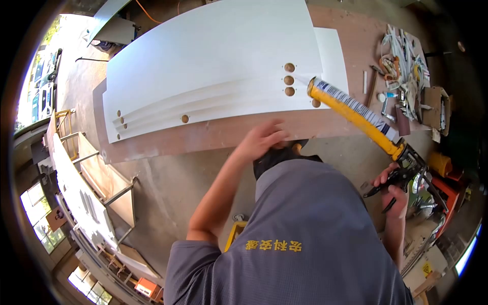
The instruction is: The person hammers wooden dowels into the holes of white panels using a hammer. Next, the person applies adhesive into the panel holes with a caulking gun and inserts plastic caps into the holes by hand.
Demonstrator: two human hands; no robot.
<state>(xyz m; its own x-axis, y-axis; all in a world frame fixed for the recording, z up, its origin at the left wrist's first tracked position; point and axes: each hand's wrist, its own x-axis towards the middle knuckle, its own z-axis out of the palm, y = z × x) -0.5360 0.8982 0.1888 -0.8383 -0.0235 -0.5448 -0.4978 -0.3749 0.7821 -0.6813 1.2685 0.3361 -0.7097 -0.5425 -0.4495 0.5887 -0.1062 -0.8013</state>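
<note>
My right hand (394,195) is wrapped round the black handle of a caulking gun (351,116). Its yellow barrel holds a sealant cartridge with a printed white and blue label. The gun slants up and left, and its pale nozzle points over a large white panel (213,56) near several round holes. Just off the table's near edge, my left hand (263,140) is in front of my waist. Its fingers are loosely bent and apart, slightly blurred, with nothing seen in them. Dark clothing lies close behind the fingers; whether they touch it I cannot tell.
The panel lies on a brown worktable (168,147). Tools, cables and small parts (401,71) crowd the table's right end, beside a cardboard box (434,109). Boards on a metal frame (109,185) stand on the left. A yellow object (235,234) is partly behind my body.
</note>
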